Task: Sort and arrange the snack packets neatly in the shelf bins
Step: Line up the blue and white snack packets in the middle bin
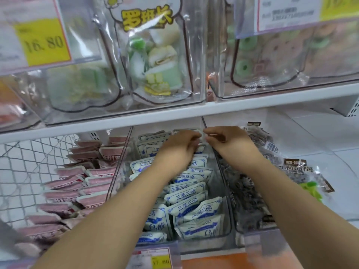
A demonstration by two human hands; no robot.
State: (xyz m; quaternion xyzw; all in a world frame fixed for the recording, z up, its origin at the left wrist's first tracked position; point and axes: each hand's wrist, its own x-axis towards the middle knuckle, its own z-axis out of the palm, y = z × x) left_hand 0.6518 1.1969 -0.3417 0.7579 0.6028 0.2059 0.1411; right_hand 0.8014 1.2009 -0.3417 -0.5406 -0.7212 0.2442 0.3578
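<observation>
Blue-and-white packets (186, 193) mid-straightening: left hand (180, 146) and right hand (230, 143) pinch the farthest packet (202, 139), which likely needs seating upright.

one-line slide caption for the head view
Left hand and right hand at the back of a clear plastic bin of white-and-blue snack packets.

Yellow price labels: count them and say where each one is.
3. The upper-left label reads 16.80; the upper-right label is cut off by the frame; the bottom label sits below the white-and-blue packets. Others may be hidden outside the frame.
</observation>
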